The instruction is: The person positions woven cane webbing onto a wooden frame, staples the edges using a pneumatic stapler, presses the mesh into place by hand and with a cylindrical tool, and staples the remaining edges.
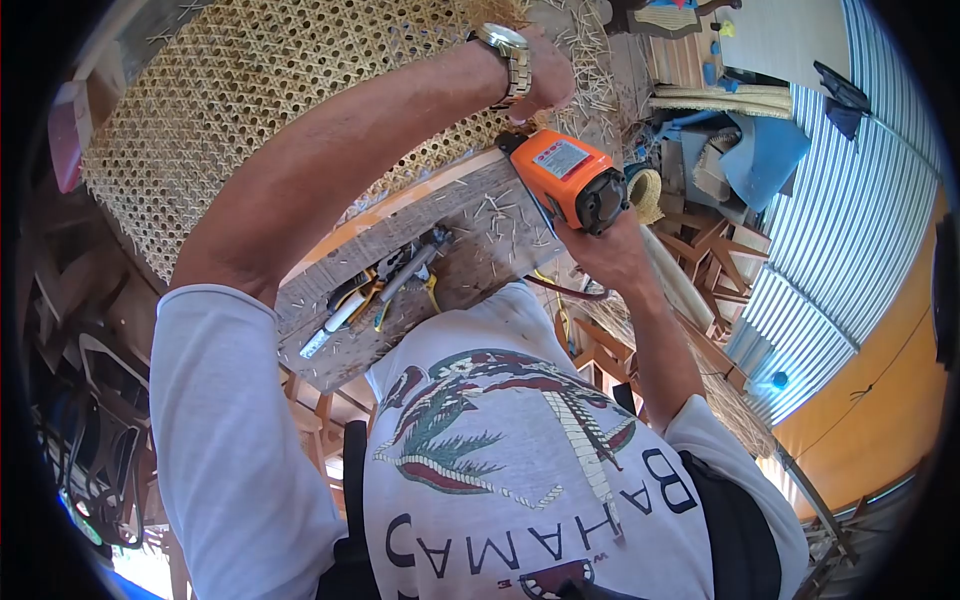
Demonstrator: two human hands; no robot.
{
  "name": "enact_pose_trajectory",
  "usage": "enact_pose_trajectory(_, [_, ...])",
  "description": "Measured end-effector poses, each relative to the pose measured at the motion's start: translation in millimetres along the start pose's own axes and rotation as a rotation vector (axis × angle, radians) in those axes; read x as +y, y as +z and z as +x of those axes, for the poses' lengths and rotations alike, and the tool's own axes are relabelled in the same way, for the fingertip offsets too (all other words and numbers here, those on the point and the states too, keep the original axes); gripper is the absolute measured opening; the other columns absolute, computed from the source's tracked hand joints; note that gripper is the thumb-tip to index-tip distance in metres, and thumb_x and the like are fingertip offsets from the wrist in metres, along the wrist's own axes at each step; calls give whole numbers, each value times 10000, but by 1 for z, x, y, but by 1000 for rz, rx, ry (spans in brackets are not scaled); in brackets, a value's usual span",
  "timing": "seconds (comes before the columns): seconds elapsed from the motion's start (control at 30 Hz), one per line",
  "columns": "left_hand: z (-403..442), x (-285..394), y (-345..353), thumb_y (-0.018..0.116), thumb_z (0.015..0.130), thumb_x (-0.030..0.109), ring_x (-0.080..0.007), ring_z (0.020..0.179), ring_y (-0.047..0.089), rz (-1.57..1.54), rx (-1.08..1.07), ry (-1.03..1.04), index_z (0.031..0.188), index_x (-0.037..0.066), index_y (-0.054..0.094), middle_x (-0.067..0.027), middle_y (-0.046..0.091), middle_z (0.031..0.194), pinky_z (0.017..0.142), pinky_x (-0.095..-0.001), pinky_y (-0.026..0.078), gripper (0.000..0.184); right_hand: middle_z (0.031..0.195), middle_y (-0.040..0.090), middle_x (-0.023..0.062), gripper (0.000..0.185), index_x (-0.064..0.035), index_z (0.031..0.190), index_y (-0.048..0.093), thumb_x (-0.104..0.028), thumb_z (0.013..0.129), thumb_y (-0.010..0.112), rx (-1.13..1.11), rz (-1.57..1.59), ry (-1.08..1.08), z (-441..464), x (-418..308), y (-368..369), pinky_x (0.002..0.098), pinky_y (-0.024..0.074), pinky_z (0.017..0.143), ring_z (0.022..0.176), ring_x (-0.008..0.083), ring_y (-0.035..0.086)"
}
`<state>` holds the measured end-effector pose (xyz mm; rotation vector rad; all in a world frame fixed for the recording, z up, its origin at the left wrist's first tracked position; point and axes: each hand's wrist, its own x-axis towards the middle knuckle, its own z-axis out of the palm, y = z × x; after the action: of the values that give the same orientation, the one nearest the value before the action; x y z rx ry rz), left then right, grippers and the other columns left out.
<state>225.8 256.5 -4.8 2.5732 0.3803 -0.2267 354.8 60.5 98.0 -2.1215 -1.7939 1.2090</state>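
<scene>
My right hand (612, 252) is closed round the handle of an orange staple gun (562, 172). The gun's nose points toward the wooden edge strip (425, 190) along a sheet of woven cane webbing (300, 95). Just beyond the nose, my left hand (545, 75), with a metal watch (507, 60) at the wrist, rests at the border of the webbing. Its fingers are mostly hidden, so their grip cannot be made out. A dark red hose (568, 290) runs near my right wrist. On the wooden bench (470, 255) below lie a utility knife (345, 308) and yellow-handled pliers (430, 288).
Thin cane offcuts (595, 75) are scattered over the bench. Wooden chair frames (720, 255) stand on the right, near a rolled cane sheet (648, 195) and a blue object (765, 165). More dark frames (105, 420) are at the left. Corrugated metal sheeting (860, 200) forms the wall.
</scene>
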Motion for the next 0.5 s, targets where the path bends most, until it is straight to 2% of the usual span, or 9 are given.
enact_pose_trajectory(0.1, [-1, -1, 7, 909, 595, 170, -247, 978, 686, 18, 87, -7, 806, 204, 684, 5, 697, 877, 877, -461, 452, 310, 816, 728, 158, 215, -36, 1041, 712, -92, 833, 706, -39, -15, 85, 6, -10, -3, 388, 553, 708, 729, 246, 711])
enact_pose_trajectory(0.2, [-3, 1, 1, 918, 611, 179, -284, 1077, 698, 9, 38, 10, 995, 213, 772, -48, 754, 1058, 948, -506, 465, 413, 835, 730, 156, 221, -37, 1046, 709, -90, 832, 698, -97, -55, 150, 11, -21, -10, 391, 553, 716, 744, 254, 710])
enact_pose_trajectory(0.3, [-1, 0, 0, 904, 633, 158, -297, 1060, 707, 12, 23, 9, 975, 196, 772, -50, 756, 1051, 924, -514, 496, 368, 843, 726, 148, 231, -37, 1050, 703, -81, 824, 684, -59, -18, 87, 4, -12, -10, 395, 552, 716, 751, 256, 708])
enact_pose_trajectory(0.33, [3, 0, 2, 914, 630, 177, -286, 1037, 703, 30, 40, 7, 934, 195, 754, -35, 746, 1002, 902, -500, 488, 344, 844, 724, 145, 236, -37, 1052, 701, -77, 821, 679, -37, 6, 53, 0, -5, -9, 396, 551, 715, 753, 257, 707])
enact_pose_trajectory(0.4, [4, 1, 6, 936, 623, 214, -264, 991, 695, 57, 62, -9, 852, 194, 717, -5, 726, 902, 858, -470, 473, 317, 814, 689, 61, 277, -29, 1107, 685, -83, 836, 685, 1, -10, -20, -1, 6, -9, 359, 539, 707, 734, 179, 645])
enact_pose_trajectory(0.43, [4, 2, 6, 933, 630, 212, -266, 1000, 696, 37, 13, -17, 858, 189, 720, -10, 726, 906, 866, -480, 477, 314, 798, 672, 19, 298, -25, 1135, 676, -85, 843, 688, 22, -11, -49, -5, 9, -8, 340, 533, 702, 725, 141, 613])
enact_pose_trajectory(0.5, [8, -1, -1, 928, 644, 209, -271, 1019, 698, 9, -75, -34, 871, 180, 724, -20, 726, 914, 881, -500, 485, 306, 789, 660, 11, 306, -22, 1137, 676, -89, 839, 692, 1, 29, 51, -6, 9, -11, 335, 528, 698, 725, 135, 605])
